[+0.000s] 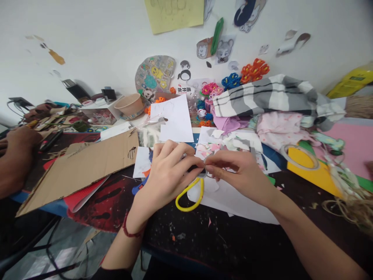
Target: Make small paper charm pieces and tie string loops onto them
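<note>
My left hand, a dark red cord round its wrist, is closed in a pinch near the middle of the table. Facing it, my right hand also pinches, and the fingertips of both hands nearly meet. Whatever lies between them is too small and too hidden to name. Just below the fingers shows a yellow looped handle, looking like that of scissors; its other end is covered by my hands. White paper lies under my right hand, with paper scraps behind it.
Cardboard lies at the left, near another person's hand. A roll of tape rests on yellow card at the right, near twine. Checked cloth and yarn flowers stand along the wall.
</note>
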The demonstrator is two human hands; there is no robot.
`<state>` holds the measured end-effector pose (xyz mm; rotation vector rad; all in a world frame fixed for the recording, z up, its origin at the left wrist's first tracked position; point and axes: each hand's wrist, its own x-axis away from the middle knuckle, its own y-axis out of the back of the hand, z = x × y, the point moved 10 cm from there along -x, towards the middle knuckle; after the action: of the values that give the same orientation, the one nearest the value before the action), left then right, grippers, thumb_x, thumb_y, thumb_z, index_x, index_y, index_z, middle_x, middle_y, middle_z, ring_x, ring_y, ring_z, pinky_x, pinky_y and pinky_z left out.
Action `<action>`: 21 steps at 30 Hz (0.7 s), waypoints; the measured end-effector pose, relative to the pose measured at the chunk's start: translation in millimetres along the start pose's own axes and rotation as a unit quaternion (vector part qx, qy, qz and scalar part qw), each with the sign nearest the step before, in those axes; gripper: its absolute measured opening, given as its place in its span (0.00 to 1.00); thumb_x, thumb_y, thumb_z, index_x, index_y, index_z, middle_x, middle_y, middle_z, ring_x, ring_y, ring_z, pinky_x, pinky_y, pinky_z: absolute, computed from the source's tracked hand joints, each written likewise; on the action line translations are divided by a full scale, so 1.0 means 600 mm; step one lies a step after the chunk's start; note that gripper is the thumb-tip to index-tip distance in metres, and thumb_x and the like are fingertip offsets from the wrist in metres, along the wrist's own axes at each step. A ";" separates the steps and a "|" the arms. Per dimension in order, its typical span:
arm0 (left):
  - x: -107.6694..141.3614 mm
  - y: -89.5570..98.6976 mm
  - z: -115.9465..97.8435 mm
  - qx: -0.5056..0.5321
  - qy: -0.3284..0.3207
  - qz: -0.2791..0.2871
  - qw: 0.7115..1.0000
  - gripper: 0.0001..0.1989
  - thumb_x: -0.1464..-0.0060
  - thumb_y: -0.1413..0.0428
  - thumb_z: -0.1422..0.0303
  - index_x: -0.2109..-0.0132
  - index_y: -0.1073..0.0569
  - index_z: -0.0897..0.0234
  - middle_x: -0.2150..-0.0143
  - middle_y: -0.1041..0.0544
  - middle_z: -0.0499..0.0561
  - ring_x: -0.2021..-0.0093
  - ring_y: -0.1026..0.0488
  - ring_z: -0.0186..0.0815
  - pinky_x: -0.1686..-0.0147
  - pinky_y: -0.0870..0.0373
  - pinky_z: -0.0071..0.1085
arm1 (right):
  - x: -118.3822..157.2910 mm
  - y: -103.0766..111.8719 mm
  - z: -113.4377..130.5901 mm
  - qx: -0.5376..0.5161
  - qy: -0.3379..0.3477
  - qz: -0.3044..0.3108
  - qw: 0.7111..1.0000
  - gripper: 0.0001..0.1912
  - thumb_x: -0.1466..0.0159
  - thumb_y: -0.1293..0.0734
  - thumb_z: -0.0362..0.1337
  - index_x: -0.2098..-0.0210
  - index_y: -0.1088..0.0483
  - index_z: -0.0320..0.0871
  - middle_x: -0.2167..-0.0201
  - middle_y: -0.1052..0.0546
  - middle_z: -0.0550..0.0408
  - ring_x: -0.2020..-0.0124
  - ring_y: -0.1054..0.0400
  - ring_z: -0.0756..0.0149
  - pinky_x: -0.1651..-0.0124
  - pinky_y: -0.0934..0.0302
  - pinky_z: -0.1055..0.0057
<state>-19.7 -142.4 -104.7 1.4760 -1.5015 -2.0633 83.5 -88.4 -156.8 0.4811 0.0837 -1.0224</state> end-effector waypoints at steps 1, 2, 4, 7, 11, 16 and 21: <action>0.000 0.000 0.000 0.003 0.001 0.000 1.000 0.03 0.41 0.42 0.67 0.59 0.25 0.58 0.60 0.26 0.49 0.61 0.37 0.38 0.61 0.45 0.38 | 0.000 0.000 -0.003 -0.010 -0.005 0.002 1.000 0.06 0.36 0.32 0.39 0.65 0.24 0.43 0.72 0.25 0.57 0.75 0.33 0.72 0.69 0.35 0.73; -0.001 0.000 0.001 0.005 0.002 0.001 1.000 0.03 0.41 0.42 0.67 0.58 0.25 0.58 0.60 0.26 0.49 0.61 0.37 0.38 0.61 0.45 0.38 | 0.001 0.000 -0.006 -0.021 -0.012 0.007 1.000 0.06 0.36 0.31 0.39 0.65 0.24 0.43 0.72 0.25 0.57 0.74 0.33 0.72 0.69 0.35 0.73; -0.002 -0.001 0.001 0.008 0.004 0.002 1.000 0.03 0.40 0.42 0.67 0.58 0.25 0.57 0.60 0.26 0.49 0.61 0.37 0.38 0.60 0.45 0.38 | 0.002 -0.001 -0.012 -0.045 -0.025 0.015 0.999 0.06 0.37 0.30 0.40 0.64 0.24 0.43 0.72 0.25 0.58 0.74 0.32 0.72 0.69 0.35 0.73; -0.004 -0.002 0.003 0.016 0.008 0.007 1.000 0.03 0.40 0.42 0.67 0.58 0.25 0.57 0.60 0.26 0.49 0.61 0.37 0.38 0.61 0.46 0.38 | 0.003 -0.002 -0.019 -0.068 -0.039 0.022 0.997 0.07 0.37 0.30 0.40 0.63 0.24 0.43 0.73 0.25 0.58 0.74 0.32 0.72 0.70 0.35 0.73; -0.007 -0.003 0.005 0.039 0.020 0.016 0.999 0.03 0.40 0.42 0.67 0.58 0.25 0.58 0.60 0.27 0.49 0.60 0.37 0.37 0.60 0.46 0.38 | 0.003 -0.001 -0.021 -0.080 -0.045 0.019 0.996 0.09 0.38 0.30 0.41 0.63 0.24 0.42 0.74 0.25 0.57 0.75 0.32 0.71 0.71 0.35 0.73; -0.009 -0.002 0.007 0.053 0.030 0.015 0.998 0.03 0.41 0.42 0.67 0.58 0.25 0.57 0.60 0.27 0.49 0.60 0.37 0.37 0.61 0.46 0.38 | 0.003 0.002 -0.019 -0.081 -0.045 0.015 0.996 0.09 0.38 0.30 0.41 0.63 0.23 0.42 0.74 0.25 0.57 0.75 0.31 0.72 0.71 0.35 0.74; -0.009 0.001 0.007 0.063 0.032 -0.003 0.998 0.04 0.41 0.42 0.68 0.58 0.25 0.57 0.60 0.28 0.49 0.60 0.37 0.37 0.61 0.46 0.38 | 0.004 0.006 -0.018 -0.081 -0.042 0.008 0.996 0.09 0.38 0.30 0.42 0.64 0.23 0.42 0.75 0.25 0.57 0.76 0.31 0.72 0.72 0.35 0.74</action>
<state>-20.7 -136.6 -100.8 1.5767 -1.6313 -1.9382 89.7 -84.3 -166.1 0.2908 0.0871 -1.0094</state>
